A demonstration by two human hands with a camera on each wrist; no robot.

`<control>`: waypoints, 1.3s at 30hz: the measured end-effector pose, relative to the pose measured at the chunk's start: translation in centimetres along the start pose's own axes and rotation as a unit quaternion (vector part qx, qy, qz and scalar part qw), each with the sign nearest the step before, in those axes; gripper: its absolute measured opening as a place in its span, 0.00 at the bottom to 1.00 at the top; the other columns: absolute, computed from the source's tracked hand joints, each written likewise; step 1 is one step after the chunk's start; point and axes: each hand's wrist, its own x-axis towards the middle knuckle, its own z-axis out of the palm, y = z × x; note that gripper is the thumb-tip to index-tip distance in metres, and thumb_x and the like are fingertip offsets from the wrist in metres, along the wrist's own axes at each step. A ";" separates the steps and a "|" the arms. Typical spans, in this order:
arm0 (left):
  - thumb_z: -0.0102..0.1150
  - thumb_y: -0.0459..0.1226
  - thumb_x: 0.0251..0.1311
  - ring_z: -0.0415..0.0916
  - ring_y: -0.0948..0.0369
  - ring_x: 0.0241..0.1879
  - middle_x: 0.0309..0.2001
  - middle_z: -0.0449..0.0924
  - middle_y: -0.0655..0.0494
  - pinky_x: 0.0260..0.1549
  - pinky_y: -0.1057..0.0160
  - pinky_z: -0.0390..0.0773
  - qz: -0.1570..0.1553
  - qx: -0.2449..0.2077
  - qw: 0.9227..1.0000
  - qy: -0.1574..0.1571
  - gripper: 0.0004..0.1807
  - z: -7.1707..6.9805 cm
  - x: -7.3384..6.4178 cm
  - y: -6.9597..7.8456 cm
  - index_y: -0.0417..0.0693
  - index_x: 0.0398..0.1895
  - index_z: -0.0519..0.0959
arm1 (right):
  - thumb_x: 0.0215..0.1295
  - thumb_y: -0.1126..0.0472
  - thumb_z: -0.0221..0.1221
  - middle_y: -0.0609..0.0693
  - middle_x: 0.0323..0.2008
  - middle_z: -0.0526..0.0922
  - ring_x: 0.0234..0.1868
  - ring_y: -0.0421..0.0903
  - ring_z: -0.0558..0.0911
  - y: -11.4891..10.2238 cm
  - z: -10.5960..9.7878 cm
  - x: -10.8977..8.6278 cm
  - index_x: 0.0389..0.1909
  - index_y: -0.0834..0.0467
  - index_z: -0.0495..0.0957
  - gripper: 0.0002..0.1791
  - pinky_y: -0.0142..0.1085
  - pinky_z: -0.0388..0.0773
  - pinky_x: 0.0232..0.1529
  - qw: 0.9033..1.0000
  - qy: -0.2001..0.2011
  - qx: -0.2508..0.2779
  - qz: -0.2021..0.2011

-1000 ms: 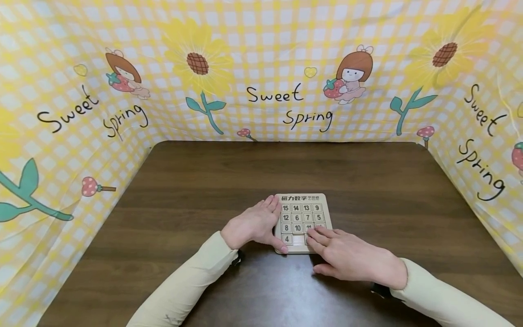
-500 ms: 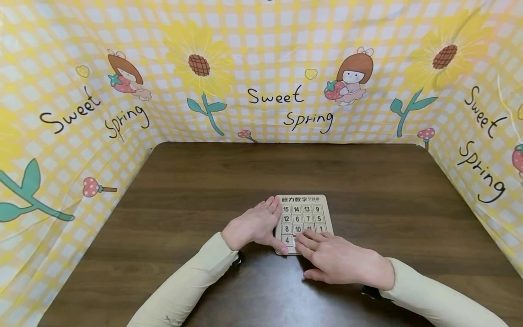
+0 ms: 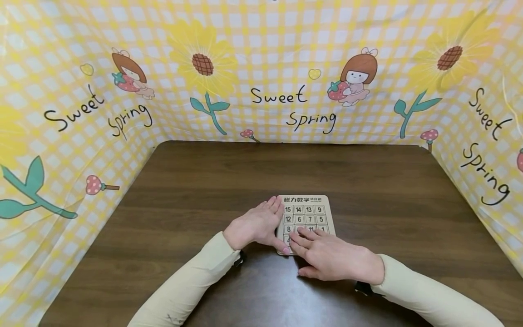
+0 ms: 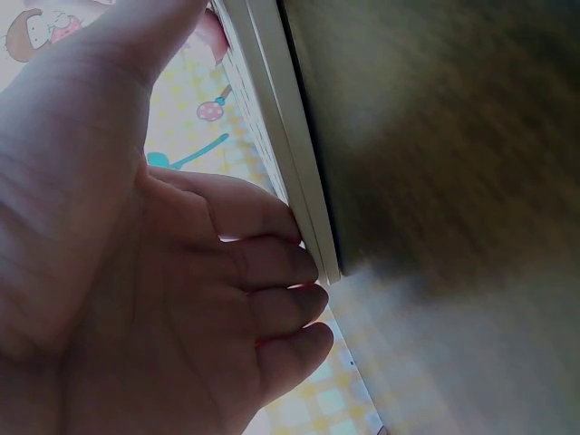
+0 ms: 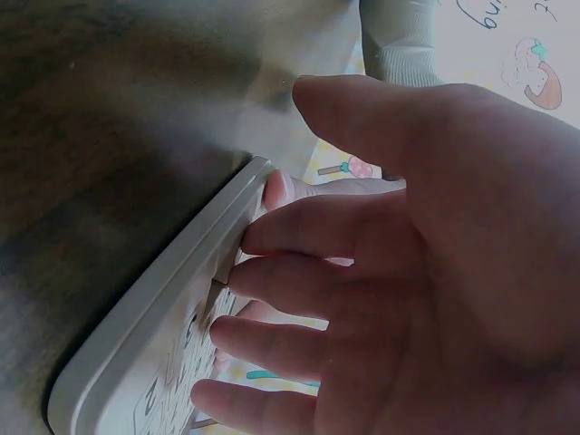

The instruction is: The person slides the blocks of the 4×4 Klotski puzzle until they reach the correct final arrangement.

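Note:
A pale sliding number puzzle (image 3: 331,213) lies flat on the table, with dark numbers on its square tiles. My left hand (image 3: 258,225) spans its left side, straight fingers against the edge and the thumb at the lower left corner. In the left wrist view, the fingertips (image 4: 304,267) touch the puzzle's rim. My right hand (image 3: 333,260) lies over the lower rows with fingers extended, hiding most of the bottom row. In the right wrist view, its fingertips (image 5: 231,331) touch the tile face, while the thumb stands apart from the puzzle.
The dark wooden table (image 3: 229,181) extends around the puzzle. A yellow checked cloth (image 3: 278,54) printed with flowers and figures encloses its back and sides.
My right hand has slid left across the bottom row, and its fingertips now cover the gap beside the 4 tile. My left hand has stayed at the puzzle's left edge.

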 end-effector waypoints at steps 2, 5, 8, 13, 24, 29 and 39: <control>0.62 0.73 0.42 0.40 0.50 0.79 0.79 0.39 0.41 0.77 0.54 0.49 0.001 0.000 1.000 0.000 0.71 0.0 0.0 0.0 0.36 0.77 0.45 | 0.68 0.40 0.55 0.55 0.72 0.66 0.73 0.58 0.64 0.1 0.1 -0.1 0.70 0.58 0.67 0.36 0.56 0.65 0.70 1.000 0.000 0.002 0.001; 0.61 0.73 0.43 0.41 0.49 0.79 0.79 0.40 0.41 0.77 0.54 0.49 0.003 0.002 1.000 0.000 0.70 0.0 -0.1 0.0 0.36 0.77 0.46 | 0.68 0.40 0.55 0.56 0.72 0.66 0.73 0.58 0.65 0.2 0.2 -0.3 0.69 0.58 0.68 0.36 0.56 0.66 0.69 1.000 0.001 0.006 0.002; 0.61 0.73 0.43 0.41 0.49 0.79 0.79 0.40 0.40 0.77 0.54 0.50 0.005 0.004 1.000 0.002 0.70 0.0 -0.2 0.0 0.35 0.77 0.47 | 0.68 0.40 0.55 0.56 0.71 0.67 0.73 0.58 0.65 0.4 0.2 -0.7 0.69 0.58 0.69 0.36 0.56 0.67 0.69 1.000 0.007 0.004 0.004; 0.62 0.73 0.43 0.41 0.50 0.79 0.79 0.40 0.41 0.77 0.54 0.50 0.004 0.006 1.000 0.002 0.70 -0.1 -0.2 0.1 0.36 0.77 0.46 | 0.68 0.42 0.56 0.57 0.69 0.70 0.71 0.57 0.68 0.8 0.1 -1.6 0.67 0.59 0.71 0.34 0.56 0.70 0.67 1.000 0.016 -0.001 0.007; 0.61 0.73 0.43 0.41 0.50 0.79 0.79 0.41 0.41 0.77 0.54 0.50 0.011 0.013 1.000 0.002 0.69 -0.1 -0.1 -0.1 0.37 0.77 0.47 | 0.69 0.43 0.56 0.58 0.68 0.72 0.70 0.58 0.69 1.3 0.3 -1.9 0.65 0.60 0.73 0.32 0.56 0.72 0.64 1.000 0.024 -0.005 0.001; 0.61 0.73 0.44 0.41 0.50 0.79 0.79 0.41 0.41 0.77 0.54 0.50 0.013 0.017 1.000 0.001 0.68 -0.2 -0.2 -0.2 0.37 0.77 0.49 | 0.68 0.43 0.56 0.58 0.66 0.74 0.69 0.58 0.71 1.5 0.2 -1.7 0.64 0.60 0.74 0.31 0.55 0.73 0.64 1.000 0.028 -0.010 -0.007; 0.60 0.74 0.43 0.41 0.50 0.79 0.79 0.40 0.41 0.77 0.54 0.49 0.008 0.016 1.000 -0.006 0.68 -0.2 -0.3 -0.1 0.38 0.77 0.48 | 0.69 0.44 0.56 0.59 0.66 0.73 0.69 0.58 0.71 2.1 -0.5 -0.6 0.65 0.62 0.72 0.32 0.53 0.71 0.66 0.999 0.034 -0.012 -0.004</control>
